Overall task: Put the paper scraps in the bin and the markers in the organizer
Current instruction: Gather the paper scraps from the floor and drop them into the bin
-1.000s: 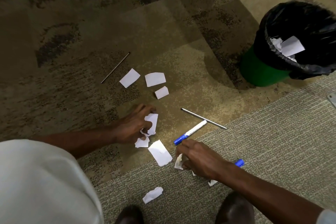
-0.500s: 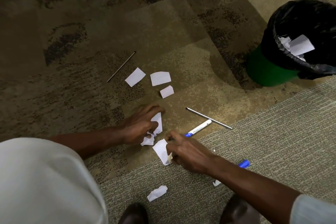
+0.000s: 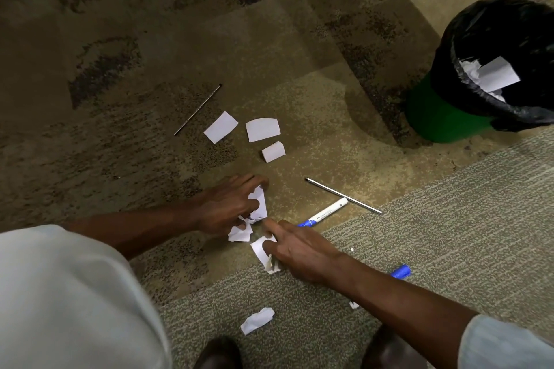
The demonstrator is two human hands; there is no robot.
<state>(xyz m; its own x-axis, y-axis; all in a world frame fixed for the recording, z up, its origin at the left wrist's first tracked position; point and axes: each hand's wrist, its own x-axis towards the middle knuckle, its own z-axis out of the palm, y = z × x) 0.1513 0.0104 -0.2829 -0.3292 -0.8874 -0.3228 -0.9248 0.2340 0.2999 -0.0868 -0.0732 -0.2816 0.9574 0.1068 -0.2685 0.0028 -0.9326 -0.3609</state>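
Clutching crumpled white scraps point(image 3: 260, 204) in left hand point(image 3: 227, 208), pinching creased scrap point(image 3: 257, 250) with right hand point(image 3: 302, 253), over mottled, nubby brown carpet point(image 3: 150, 39).

The person is wearing a pale, off-white shirt point(image 3: 60, 293) of plain, smooth cloth, which is showing as one broad, rounded, slightly blurred mass. The left forearm point(image 3: 135, 228) is emerging from it bare, down to the left hand point(image 3: 227, 210). On the right arm a light blue-grey sleeve point(image 3: 503, 344) is covering the upper part and ending in a plain edge, leaving the right forearm point(image 3: 404, 305) bare down to the right hand point(image 3: 299, 255). The person is also wearing dark shoes, the left shoe point(image 3: 218, 353) and the right shoe point(image 3: 392, 350) showing only rounded, faintly glossy toes.
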